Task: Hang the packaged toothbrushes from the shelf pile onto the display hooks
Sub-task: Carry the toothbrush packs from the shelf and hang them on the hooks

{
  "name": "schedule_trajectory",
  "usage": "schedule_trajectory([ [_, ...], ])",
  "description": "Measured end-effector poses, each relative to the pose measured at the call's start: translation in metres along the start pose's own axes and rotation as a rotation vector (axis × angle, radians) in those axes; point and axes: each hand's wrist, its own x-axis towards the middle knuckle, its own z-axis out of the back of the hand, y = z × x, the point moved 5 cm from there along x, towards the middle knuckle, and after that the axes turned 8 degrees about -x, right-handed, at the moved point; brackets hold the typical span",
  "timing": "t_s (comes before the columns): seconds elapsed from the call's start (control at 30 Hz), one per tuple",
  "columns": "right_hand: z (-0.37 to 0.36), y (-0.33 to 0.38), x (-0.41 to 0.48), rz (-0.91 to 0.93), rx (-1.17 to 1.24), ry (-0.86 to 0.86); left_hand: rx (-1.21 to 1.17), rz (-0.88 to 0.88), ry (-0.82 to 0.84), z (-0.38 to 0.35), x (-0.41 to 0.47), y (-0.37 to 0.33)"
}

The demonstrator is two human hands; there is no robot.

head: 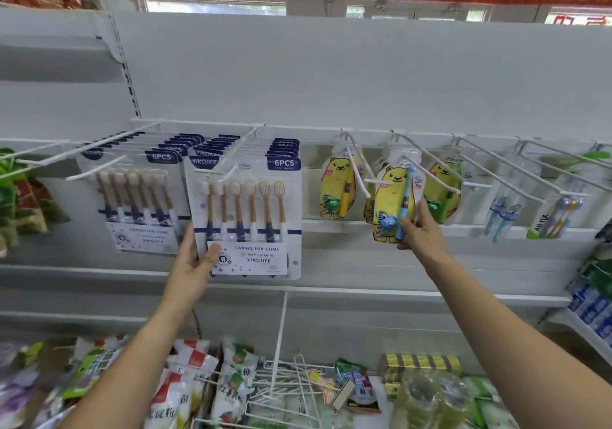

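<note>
My left hand (pixel 195 259) grips the lower left edge of a white six-brush toothbrush pack (pixel 246 216), thumb on its front label; the pack hangs at the front of a white display hook (pixel 231 167). My right hand (pixel 419 226) pinches the lower right of a yellow bear children's toothbrush pack (pixel 392 203) with a blue brush, which hangs on a hook (pixel 430 172). More six-brush packs (pixel 139 196) fill the hook to the left. Other yellow bear packs (pixel 336 190) hang on either side.
Clear toothbrush packs (pixel 503 206) hang on hooks at the right. Several long white hooks (pixel 516 177) jut out towards me. Below lie food bags (pixel 185 382), loose white wire hooks (pixel 291 382) and a striped box (pixel 420 362). Boxed goods (pixel 592 302) stand at the far right.
</note>
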Motion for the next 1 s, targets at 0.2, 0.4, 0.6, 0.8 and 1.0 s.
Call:
schedule_trajectory([
  [0.2,-0.001,0.003,0.008,0.021,-0.137,0.021,0.053,-0.039,-0.139,0.013,-0.003,-0.001],
  [0.4,0.006,0.001,0.014,-0.051,-0.255,0.08,0.157,0.043,-0.148,0.022,0.004,0.006],
  [0.6,0.023,-0.004,-0.01,-0.07,-0.427,0.08,0.279,0.004,-0.326,0.048,-0.009,-0.001],
  [0.8,0.052,0.002,-0.065,0.092,-0.801,0.197,0.546,-0.276,0.043,0.0,-0.037,-0.054],
  [1.0,0.091,0.024,-0.136,0.183,-1.053,0.238,0.902,-0.282,0.598,-0.095,-0.051,-0.061],
])
